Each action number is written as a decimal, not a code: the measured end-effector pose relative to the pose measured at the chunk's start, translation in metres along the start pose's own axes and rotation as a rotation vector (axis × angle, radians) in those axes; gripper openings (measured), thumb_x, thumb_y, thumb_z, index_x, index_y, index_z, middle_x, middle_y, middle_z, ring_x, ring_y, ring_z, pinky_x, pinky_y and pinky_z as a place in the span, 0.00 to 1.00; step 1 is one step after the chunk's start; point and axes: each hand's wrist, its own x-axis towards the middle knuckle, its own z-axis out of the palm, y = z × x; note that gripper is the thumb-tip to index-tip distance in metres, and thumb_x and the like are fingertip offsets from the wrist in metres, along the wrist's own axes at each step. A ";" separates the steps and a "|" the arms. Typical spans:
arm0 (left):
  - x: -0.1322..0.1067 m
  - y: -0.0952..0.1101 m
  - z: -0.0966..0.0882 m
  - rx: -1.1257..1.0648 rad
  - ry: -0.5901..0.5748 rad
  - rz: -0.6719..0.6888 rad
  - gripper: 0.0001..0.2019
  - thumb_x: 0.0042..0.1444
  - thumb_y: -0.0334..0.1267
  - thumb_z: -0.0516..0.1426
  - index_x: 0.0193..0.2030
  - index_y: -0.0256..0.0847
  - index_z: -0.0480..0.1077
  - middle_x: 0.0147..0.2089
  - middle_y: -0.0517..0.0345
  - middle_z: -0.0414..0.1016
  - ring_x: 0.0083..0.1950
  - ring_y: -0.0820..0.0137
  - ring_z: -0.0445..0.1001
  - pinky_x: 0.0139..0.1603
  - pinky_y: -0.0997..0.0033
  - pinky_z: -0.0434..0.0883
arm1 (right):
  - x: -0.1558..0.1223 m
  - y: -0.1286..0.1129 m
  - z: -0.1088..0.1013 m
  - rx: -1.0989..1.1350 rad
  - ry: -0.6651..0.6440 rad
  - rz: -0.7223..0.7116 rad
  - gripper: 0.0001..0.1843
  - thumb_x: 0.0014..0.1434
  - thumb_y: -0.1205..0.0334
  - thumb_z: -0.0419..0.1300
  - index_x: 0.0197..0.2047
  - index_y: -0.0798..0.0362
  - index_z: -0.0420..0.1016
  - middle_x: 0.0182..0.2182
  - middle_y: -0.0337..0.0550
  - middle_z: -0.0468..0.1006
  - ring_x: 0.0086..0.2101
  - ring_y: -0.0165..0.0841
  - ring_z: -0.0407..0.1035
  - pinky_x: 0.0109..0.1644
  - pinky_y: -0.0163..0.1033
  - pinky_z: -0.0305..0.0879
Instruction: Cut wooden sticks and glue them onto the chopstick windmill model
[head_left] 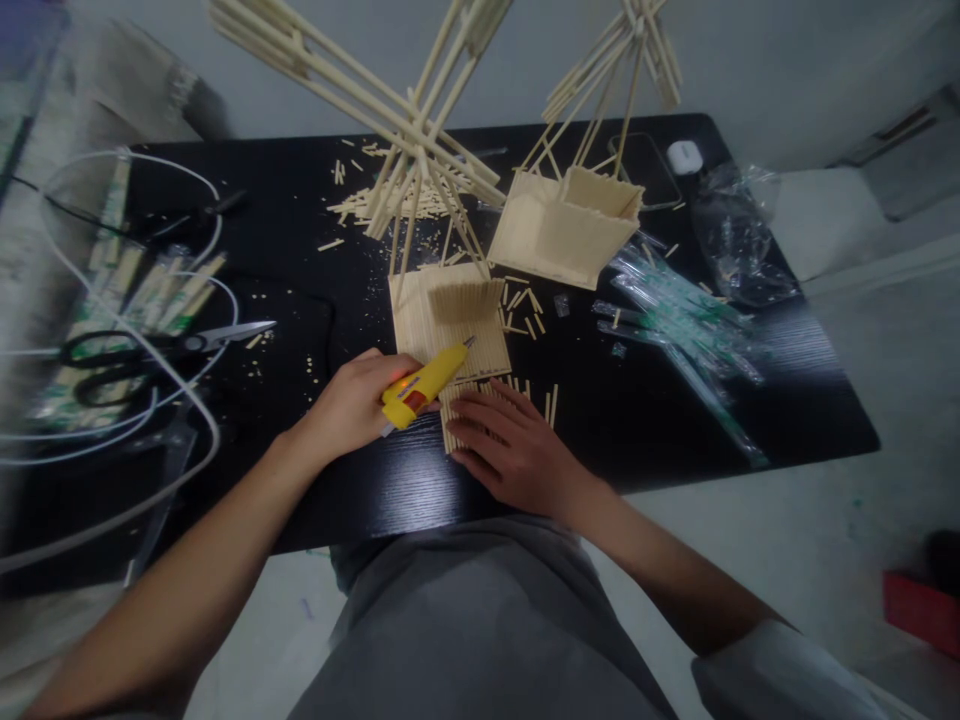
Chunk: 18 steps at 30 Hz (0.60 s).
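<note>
My left hand [352, 400] is closed around a yellow glue gun [421, 384], whose nozzle points up and right at a flat panel of glued wooden sticks [420, 315]. My right hand [510, 445] lies flat, fingers spread, pressing on a small row of short sticks [459, 405] at the panel's near edge. A ridged stick piece [465, 298] rests on top of the panel. Behind it stand a box-like stick model [566, 230] and tall bundles of long sticks [420, 130] rising toward the camera.
Black scissors [150, 350] and white cables [112, 400] lie at the left of the black table [675, 420]. Clear plastic wrappers [675, 310] and a bag [739, 240] sit at the right. Loose stick offcuts [525, 300] are scattered around. A red object [921, 610] is on the floor.
</note>
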 end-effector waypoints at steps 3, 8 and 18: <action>0.001 0.001 0.000 -0.001 -0.004 -0.016 0.18 0.68 0.56 0.61 0.41 0.41 0.75 0.33 0.58 0.81 0.32 0.68 0.75 0.39 0.68 0.69 | 0.000 0.000 0.000 -0.002 0.011 -0.003 0.12 0.74 0.59 0.61 0.57 0.51 0.79 0.59 0.50 0.83 0.65 0.41 0.73 0.77 0.56 0.63; 0.001 0.001 0.000 0.005 0.000 -0.002 0.17 0.68 0.56 0.61 0.41 0.42 0.74 0.33 0.59 0.80 0.31 0.69 0.74 0.39 0.69 0.69 | 0.001 0.000 0.001 -0.026 0.038 -0.016 0.12 0.74 0.60 0.61 0.57 0.55 0.79 0.58 0.52 0.83 0.64 0.42 0.74 0.76 0.55 0.64; -0.001 -0.001 0.001 0.017 0.020 0.048 0.14 0.69 0.51 0.62 0.43 0.41 0.73 0.33 0.60 0.80 0.32 0.70 0.74 0.39 0.69 0.68 | 0.001 -0.001 0.002 -0.008 0.019 0.012 0.11 0.74 0.62 0.60 0.56 0.51 0.79 0.59 0.49 0.83 0.64 0.41 0.73 0.76 0.56 0.63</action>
